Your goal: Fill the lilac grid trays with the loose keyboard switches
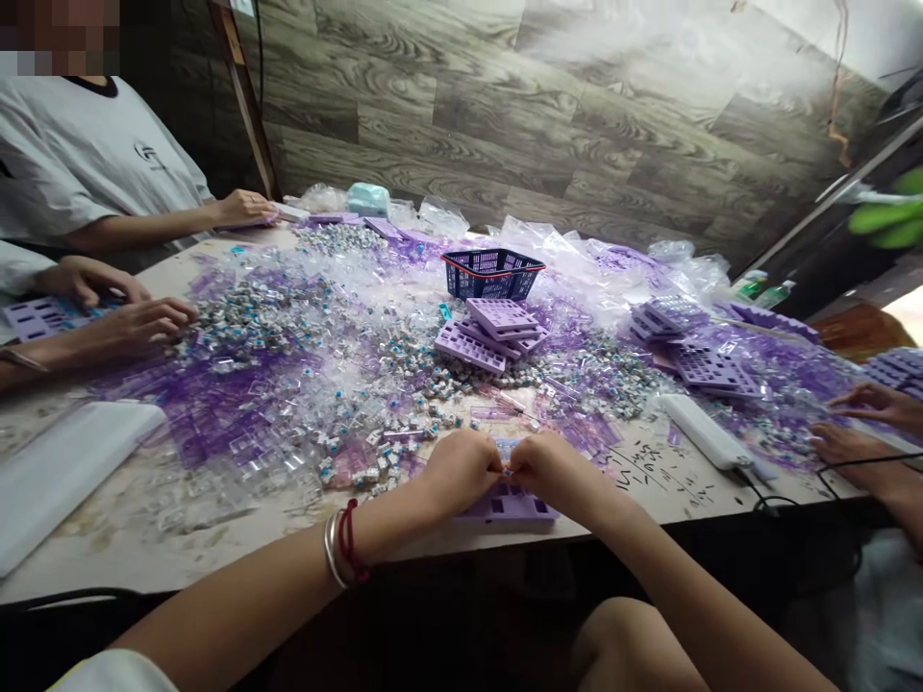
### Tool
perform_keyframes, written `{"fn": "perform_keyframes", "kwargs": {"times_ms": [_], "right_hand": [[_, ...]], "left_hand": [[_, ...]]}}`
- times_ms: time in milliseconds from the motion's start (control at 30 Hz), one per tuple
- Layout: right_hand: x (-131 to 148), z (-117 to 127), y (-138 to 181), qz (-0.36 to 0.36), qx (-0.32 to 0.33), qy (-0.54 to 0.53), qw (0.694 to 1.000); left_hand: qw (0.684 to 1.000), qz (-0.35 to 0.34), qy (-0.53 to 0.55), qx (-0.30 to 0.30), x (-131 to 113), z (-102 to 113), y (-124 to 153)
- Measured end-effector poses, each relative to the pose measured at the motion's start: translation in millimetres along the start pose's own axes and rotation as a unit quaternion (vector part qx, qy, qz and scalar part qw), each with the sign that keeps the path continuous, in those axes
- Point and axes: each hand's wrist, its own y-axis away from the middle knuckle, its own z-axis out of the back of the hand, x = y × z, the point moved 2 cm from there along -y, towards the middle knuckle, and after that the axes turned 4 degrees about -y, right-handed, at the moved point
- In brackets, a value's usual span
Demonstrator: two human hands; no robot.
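Observation:
Both my hands meet over a purple plastic plate with square holes (505,509), which lies at the table's front edge. The fingers of my left hand (461,466) are curled and pinched at the plate's far part. Close against it, my right hand (555,473) is closed in the same way, fingertips nearly touching the left ones. Whatever is between the fingertips is too small or hidden to make out. Just beyond my hands lie loose small white-and-blue switch-like parts (386,461) and clear and purple plastic pieces (587,432).
Behind stand stacked purple plates (497,332) and a dark blue basket (492,274). White bar-shaped objects lie left (79,471) and right (707,432), the right one with a cable. Co-workers' hands are at the left (144,308) and right (858,437). Clear bags (540,235) line the back.

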Motion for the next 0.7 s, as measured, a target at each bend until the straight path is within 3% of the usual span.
{"fn": "perform_keyframes", "kwargs": {"times_ms": [133, 233, 333, 400, 500, 600, 700], "right_hand": [[-1.1, -4.7, 7.8, -0.001, -0.021, -0.061, 0.998], [1.1, -5.7, 19.9, -0.026, -0.080, -0.099, 0.992], [8.7, -3.0, 27.3, -0.079, -0.160, -0.084, 0.980], [19.5, -0.6, 23.5, -0.079, -0.208, -0.074, 0.972], [41.9, -1.7, 3.3, -0.011, -0.238, -0.087, 0.967], [62.4, -9.9, -24.6, 0.042, -0.218, -0.070, 0.973], [72.4, -19.1, -48.2, 0.015, -0.190, -0.020, 0.981]], "left_hand": [[0.999, -0.029, -0.020, -0.021, -0.7, -3.5, 4.4], [0.997, -0.064, 0.020, -0.040, 4.3, 0.7, 3.6], [0.987, -0.094, 0.109, -0.073, 18.3, 20.7, -2.3], [0.979, -0.060, 0.148, -0.124, 33.4, 41.8, -7.0], [0.967, 0.027, 0.161, -0.197, 59.3, 71.6, -11.5], [0.954, 0.083, 0.152, -0.244, 83.7, 87.7, -13.8], [0.952, 0.123, 0.121, -0.253, 105.6, 90.6, -15.9]]}}
